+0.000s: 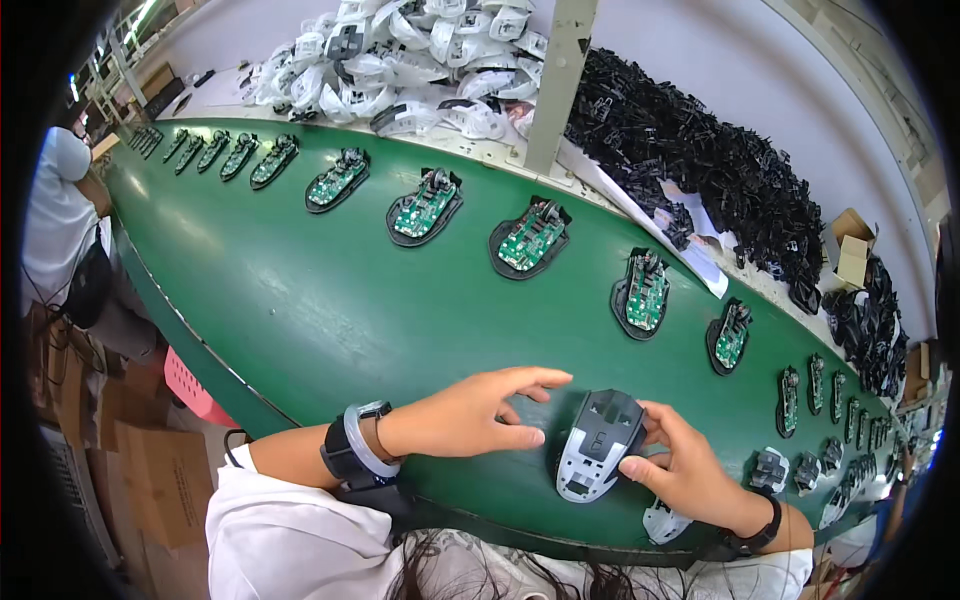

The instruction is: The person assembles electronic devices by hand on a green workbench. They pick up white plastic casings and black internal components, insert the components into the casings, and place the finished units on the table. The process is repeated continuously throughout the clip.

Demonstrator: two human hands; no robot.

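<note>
My right hand [685,465] grips a computer mouse top shell [598,447], dark grey at its far end and white at its near end, by its right edge. To the left of the shell, my left hand [478,410] hovers with fingers stretched apart and nothing in it. Partly under my right wrist lies another white shell [664,521]. Beyond my hands, mouse bases with green circuit boards stand in a row along the green belt, among them one base [641,294] and another base [531,238].
White shells [420,60] are heaped behind the belt [330,280], left of a metal post [560,90]. Right of the post is a large pile of small black parts [690,150]. More grey-and-white shells [769,470] lie at the right. Another person [70,210] is at the far left.
</note>
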